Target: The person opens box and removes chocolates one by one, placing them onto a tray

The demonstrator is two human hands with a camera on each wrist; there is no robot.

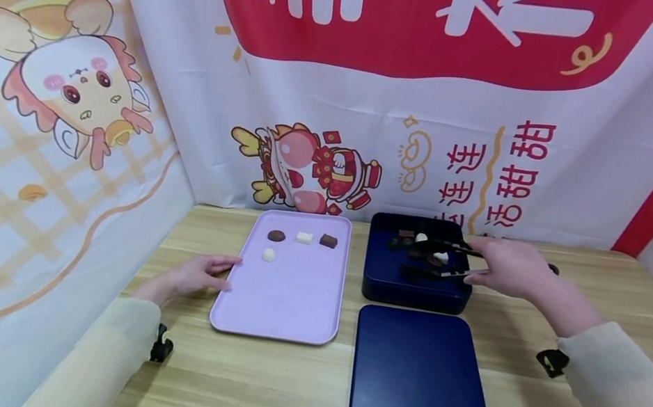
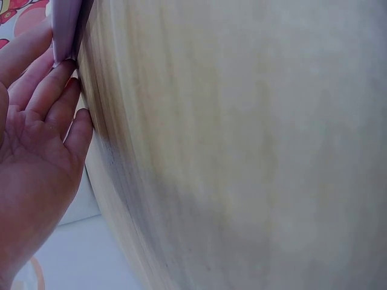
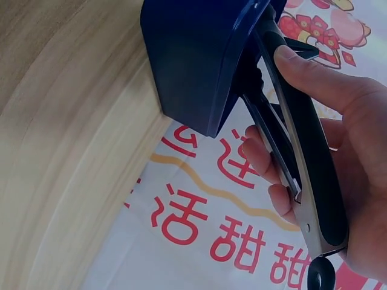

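Note:
My left hand (image 1: 198, 276) rests at the left edge of a pale purple tray (image 1: 280, 302), its fingers fairly straight and touching the rim. On the tray lie a dark round chocolate (image 1: 276, 235), a white block-shaped one (image 1: 304, 237), a brown square one (image 1: 329, 240) and a white round one (image 1: 269, 255). My right hand (image 1: 510, 266) grips black-and-metal tongs (image 3: 314, 157), thumb on one arm and fingers round the other. The tong ends reach into a dark blue box (image 1: 414, 297) among several chocolates, partly hiding them. Whether they pinch one I cannot tell.
A flat dark blue lid (image 1: 424, 376) lies on the wooden table (image 1: 248, 389) in front of the box. Behind the tray and box hangs a printed cloth (image 1: 329, 98); another patterned cloth (image 1: 47, 204) runs along the left side.

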